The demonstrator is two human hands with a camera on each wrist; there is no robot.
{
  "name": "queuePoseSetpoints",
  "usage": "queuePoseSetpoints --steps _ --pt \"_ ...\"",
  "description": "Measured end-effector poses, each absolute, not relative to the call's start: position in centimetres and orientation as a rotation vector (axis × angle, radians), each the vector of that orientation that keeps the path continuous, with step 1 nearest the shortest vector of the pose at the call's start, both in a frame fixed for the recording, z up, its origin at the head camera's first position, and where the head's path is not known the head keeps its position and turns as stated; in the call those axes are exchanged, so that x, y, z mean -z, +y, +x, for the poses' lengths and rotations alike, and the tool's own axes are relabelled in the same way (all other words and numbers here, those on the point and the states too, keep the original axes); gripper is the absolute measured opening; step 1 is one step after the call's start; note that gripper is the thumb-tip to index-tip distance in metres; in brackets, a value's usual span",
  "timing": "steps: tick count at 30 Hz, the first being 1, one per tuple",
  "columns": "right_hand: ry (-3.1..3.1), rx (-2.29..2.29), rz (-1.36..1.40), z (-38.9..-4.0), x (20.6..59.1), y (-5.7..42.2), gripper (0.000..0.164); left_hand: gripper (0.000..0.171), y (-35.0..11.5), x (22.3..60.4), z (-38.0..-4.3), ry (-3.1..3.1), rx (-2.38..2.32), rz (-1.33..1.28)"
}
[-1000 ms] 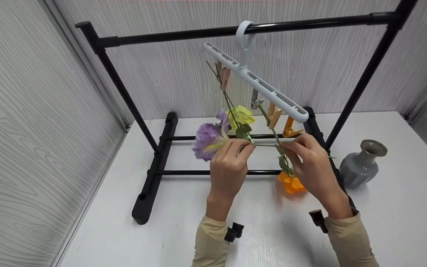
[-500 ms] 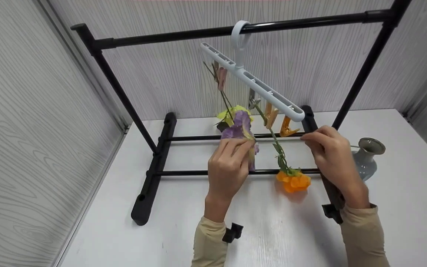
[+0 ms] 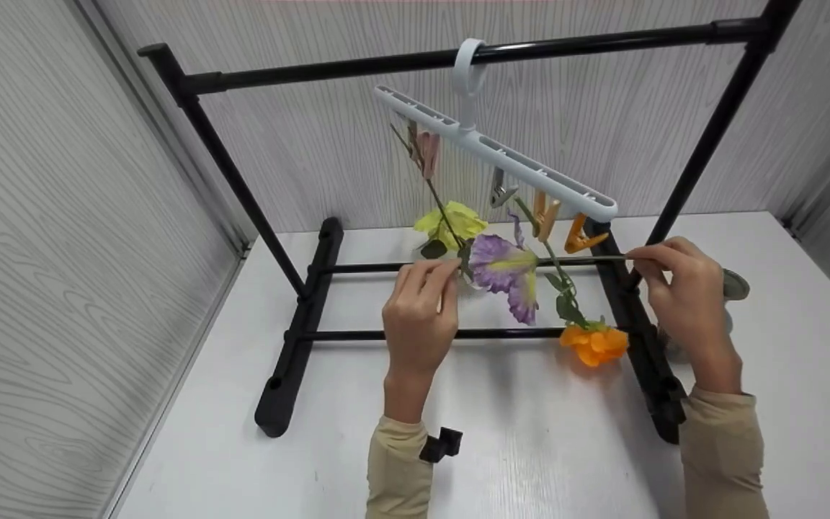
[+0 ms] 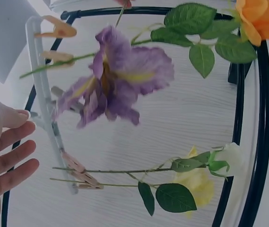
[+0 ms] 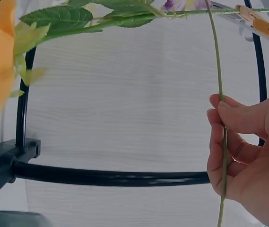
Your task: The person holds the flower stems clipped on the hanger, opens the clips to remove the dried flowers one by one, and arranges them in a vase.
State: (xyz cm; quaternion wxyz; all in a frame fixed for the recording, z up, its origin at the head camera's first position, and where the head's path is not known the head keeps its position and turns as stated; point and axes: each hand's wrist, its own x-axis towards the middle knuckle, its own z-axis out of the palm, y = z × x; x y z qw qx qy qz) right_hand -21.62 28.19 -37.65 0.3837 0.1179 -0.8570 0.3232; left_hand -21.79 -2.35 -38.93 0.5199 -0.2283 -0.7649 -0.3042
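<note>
My right hand (image 3: 685,310) pinches the thin stem (image 5: 218,56) of a purple iris (image 3: 499,265) between thumb and fingertips. The stem lies about level, and the bloom points left. My left hand (image 3: 418,317) is just left of the bloom, apart from it; its fingers are loosely bent and hold nothing in the left wrist view. Above the iris hangs a pale grey clip hanger (image 3: 530,171). From its peach clip (image 3: 546,220) an orange flower (image 3: 594,344) hangs head down. Pink clips (image 3: 428,155) carry a yellow flower (image 3: 458,220) and a white rose (image 4: 228,158).
A black rack (image 3: 328,70) bears the hanger on its top bar. A silver clip (image 3: 500,193) and an orange clip (image 3: 585,234) hang without flowers. Behind my right hand stands a grey-blue vase (image 3: 735,285), mostly hidden. Wood-grain panels (image 3: 314,158) close off the back and left.
The iris has moved right and now points left from my right hand. My left hand has let go of it and drawn left. The hanger has turned slightly, and the orange flower has swung right.
</note>
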Motion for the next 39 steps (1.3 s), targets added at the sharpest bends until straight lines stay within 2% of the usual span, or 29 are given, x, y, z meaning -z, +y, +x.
queuePoseSetpoints --steps 7,17,26,31,39 --pt "-2.153 -0.845 0.175 -21.2 37.4 30.2 0.015 0.021 -3.1 40.9 -23.7 -1.985 0.966 -0.406" --pt "-2.110 -0.853 0.176 -21.2 37.7 31.3 0.016 0.049 -2.9 44.8 -27.2 -2.070 1.590 -0.398" --pt "-2.096 -0.846 0.181 -20.7 37.8 31.2 0.015 0.063 -2.4 46.1 -28.0 -2.050 1.780 -0.377" --pt "-2.093 -0.840 0.172 -20.6 37.8 31.6 0.015 0.058 -2.2 46.5 -28.3 -2.132 1.662 -0.382" --pt "-2.080 -0.837 0.184 -20.6 37.8 32.0 0.015 0.037 -1.7 47.2 -28.7 -2.134 1.526 -0.349"
